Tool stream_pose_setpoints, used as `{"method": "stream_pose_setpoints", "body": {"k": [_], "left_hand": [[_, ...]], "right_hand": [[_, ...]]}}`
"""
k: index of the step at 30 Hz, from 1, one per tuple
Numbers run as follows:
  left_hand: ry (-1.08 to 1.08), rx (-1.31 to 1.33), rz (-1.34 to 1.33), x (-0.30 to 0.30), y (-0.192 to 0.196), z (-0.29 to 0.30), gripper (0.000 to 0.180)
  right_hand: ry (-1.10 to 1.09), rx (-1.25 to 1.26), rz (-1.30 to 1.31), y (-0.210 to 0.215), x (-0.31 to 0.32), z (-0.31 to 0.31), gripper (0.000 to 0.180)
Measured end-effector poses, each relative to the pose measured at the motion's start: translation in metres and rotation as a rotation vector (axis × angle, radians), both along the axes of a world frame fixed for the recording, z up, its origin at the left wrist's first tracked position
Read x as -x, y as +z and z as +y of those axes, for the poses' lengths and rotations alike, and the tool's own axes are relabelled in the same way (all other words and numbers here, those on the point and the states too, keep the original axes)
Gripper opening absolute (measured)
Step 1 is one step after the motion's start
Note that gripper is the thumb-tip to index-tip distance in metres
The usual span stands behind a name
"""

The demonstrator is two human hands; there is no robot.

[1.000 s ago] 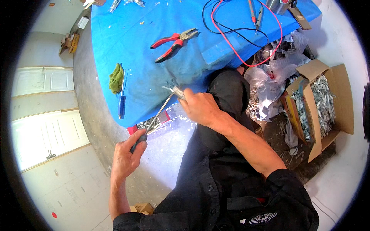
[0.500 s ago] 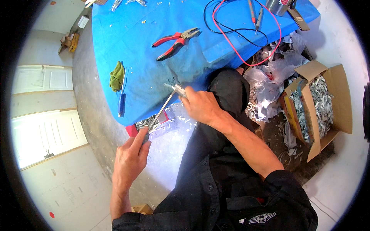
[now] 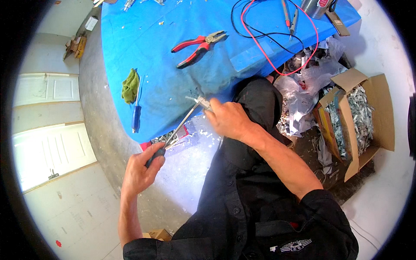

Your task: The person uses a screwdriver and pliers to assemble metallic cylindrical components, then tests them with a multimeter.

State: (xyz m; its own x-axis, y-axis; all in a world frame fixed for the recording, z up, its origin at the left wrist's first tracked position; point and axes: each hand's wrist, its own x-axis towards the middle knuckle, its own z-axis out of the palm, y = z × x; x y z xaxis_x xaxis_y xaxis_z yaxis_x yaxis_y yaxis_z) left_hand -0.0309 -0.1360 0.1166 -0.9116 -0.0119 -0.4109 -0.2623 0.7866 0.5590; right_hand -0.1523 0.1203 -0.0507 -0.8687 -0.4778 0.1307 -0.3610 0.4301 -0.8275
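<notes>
Two bare hands work a long tool at the near edge of a blue tabletop (image 3: 173,52). The left hand (image 3: 141,169), low and off the edge with its forearm rising from the bottom of the frame, is curled tight around the dark handle of a screwdriver (image 3: 175,132), whose metal shaft slants up and to the right. The shaft's tip meets a small metal part (image 3: 200,102) at the tabletop's edge, where the right hand (image 3: 227,119) pinches that part between closed fingers, its forearm reaching in from a black sleeve at lower right.

Farther left on the tabletop, a crumpled green cloth (image 3: 129,86) lies just beside a second, blue-handled screwdriver (image 3: 136,110) that points toward the near edge. Above the hands, red-handled pliers (image 3: 197,45) rest well apart from the work, jaws toward the right. Black and red test leads (image 3: 277,37) loop across the far right of the tabletop, one red lead hanging over its edge. The person's black-clad knee (image 3: 258,102) rises just right of the right hand, against the tabletop's edge. Crumpled plastic wrapping (image 3: 310,93) is heaped on the floor beyond it, and at far right an open cardboard box (image 3: 372,112) holds shredded metal scrap. Pale chips litter the floor under the hands.
</notes>
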Motion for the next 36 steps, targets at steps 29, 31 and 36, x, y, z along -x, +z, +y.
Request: {"method": "stream_pose_setpoints", "body": {"k": [29,31,36], "left_hand": [[-0.159,0.168,0.204,-0.004,0.009,0.019,0.037],[-0.187,0.162,0.225,-0.001,0.01,0.015,0.037],[-0.135,0.055,0.075,0.014,0.011,0.002,0.038]], "right_hand": [[0.027,-0.055,-0.02,0.005,0.002,0.004,0.03],[0.051,-0.074,0.05,0.002,0.003,0.006,0.03],[0.102,-0.134,0.057,0.002,0.011,0.012,0.031]]}}
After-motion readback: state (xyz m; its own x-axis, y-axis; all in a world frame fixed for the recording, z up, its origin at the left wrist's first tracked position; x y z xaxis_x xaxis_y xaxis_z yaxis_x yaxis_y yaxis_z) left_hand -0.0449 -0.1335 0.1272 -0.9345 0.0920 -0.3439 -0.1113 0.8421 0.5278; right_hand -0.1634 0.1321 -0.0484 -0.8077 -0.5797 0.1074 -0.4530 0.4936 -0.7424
